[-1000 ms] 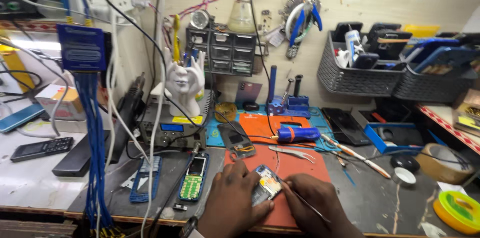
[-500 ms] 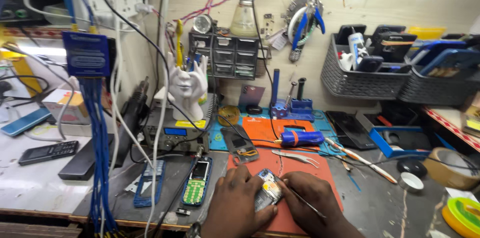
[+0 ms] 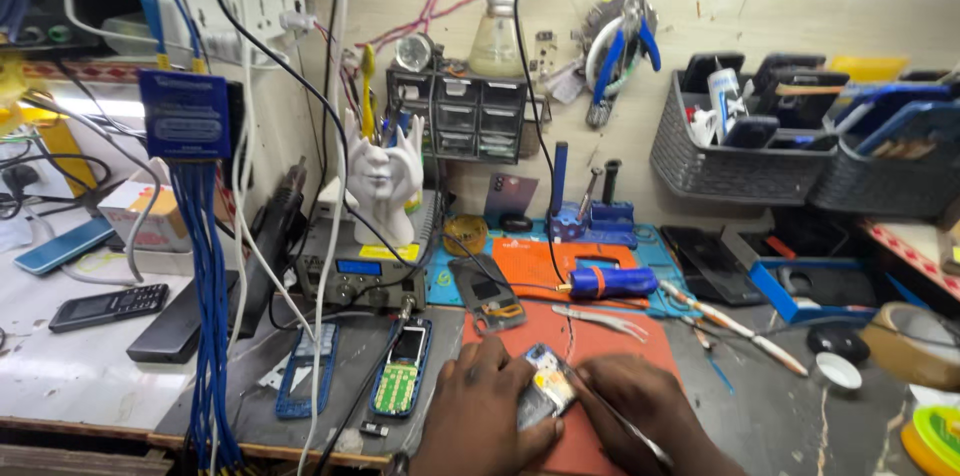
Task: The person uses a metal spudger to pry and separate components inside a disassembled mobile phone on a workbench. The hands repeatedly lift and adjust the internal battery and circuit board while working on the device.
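Hands over orange rubber mat point(image 3: 600, 336) on worktop point(image 3: 780, 416) | left hand point(image 3: 480, 416) fingers clamped on small opened phone with bare circuit board point(image 3: 545, 394), tilted at mat's near edge | right hand point(image 3: 640, 416) fingers pinched on thin metal tool point(image 3: 625, 426), touching phone | green-keypad phone point(image 3: 402, 374) just left | silver tweezers point(image 3: 600, 319) behind.

Bare orange mat point(image 3: 600, 356) lies open just beyond the two hands. Past that strip, tweezers point(image 3: 605, 321) and a blue-handled tool point(image 3: 610, 283) block the way. Left of the mat, a green keypad phone point(image 3: 402, 371) and hanging blue cables point(image 3: 210, 316) crowd the bench.
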